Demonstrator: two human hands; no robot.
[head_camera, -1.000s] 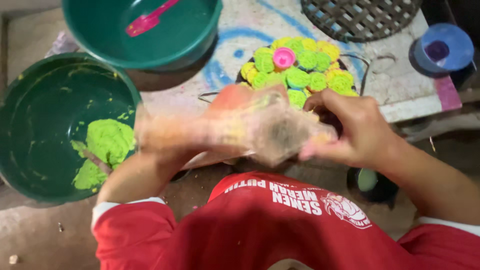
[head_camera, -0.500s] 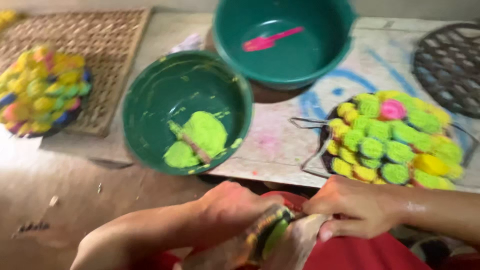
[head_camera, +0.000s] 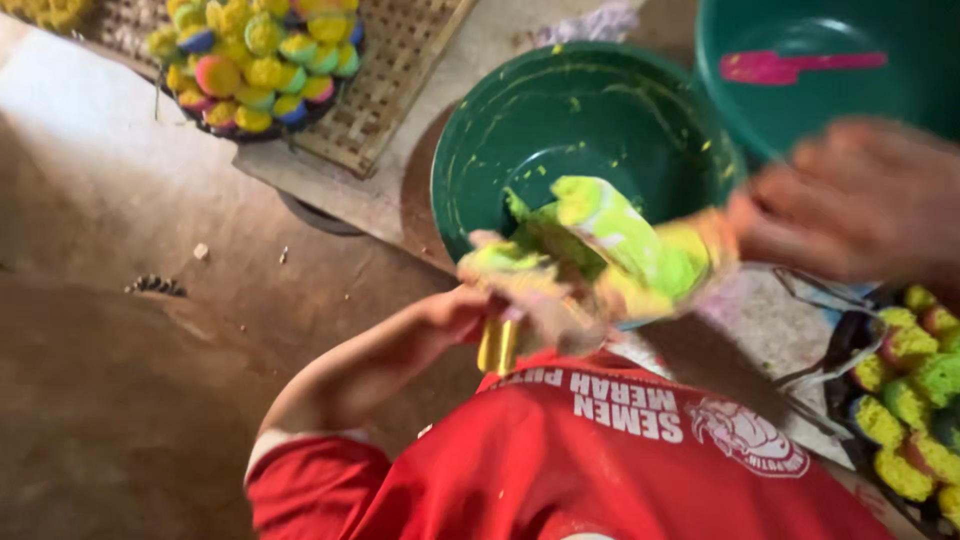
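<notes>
My left hand (head_camera: 500, 305) grips a clear piping bag (head_camera: 610, 245) smeared with bright green batter; its gold nozzle (head_camera: 497, 347) points down over my red shirt. My right hand (head_camera: 850, 205), blurred by motion, holds the bag's upper end at the right. Just behind the bag stands a dark green bowl (head_camera: 590, 110) with green batter streaks on its wall.
A teal basin (head_camera: 740, 30) with a pink spoon (head_camera: 790, 66) sits at the top right. A round tray of multicoloured small cakes (head_camera: 255, 60) rests on a woven mat (head_camera: 400, 70) at the top left. Green and yellow cakes (head_camera: 905, 400) fill a tray at the right edge. Brown floor lies to the left.
The view has swung left and closer. My hands have lifted the bag from my lap up in front of the dark green bowl, and the right hand has moved out to the right.
</notes>
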